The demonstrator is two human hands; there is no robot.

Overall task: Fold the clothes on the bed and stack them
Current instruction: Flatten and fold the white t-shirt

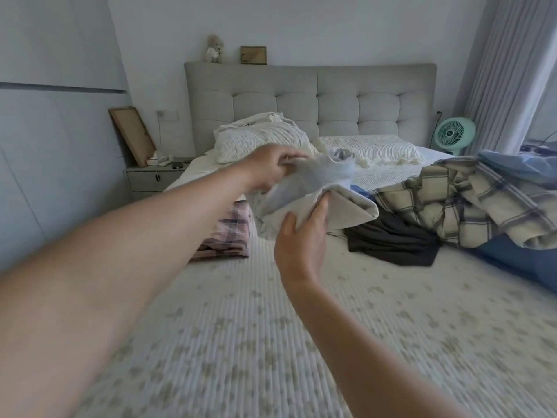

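A folded cream garment with a pale grey-blue upper part is held above the bed. My left hand pinches its top left edge. Lower down, my right hand grips its near fold, thumb on top. Just left of it, a folded pink plaid piece lies on the bed. A dark grey garment lies flat to the right. Beyond that sits a loose heap with a cream-and-navy plaid shirt and blue clothes.
Pillows and a rolled throw lie against the padded headboard. A nightstand with small items stands at the left, a green fan and curtains at the right. A wardrobe wall runs along the left.
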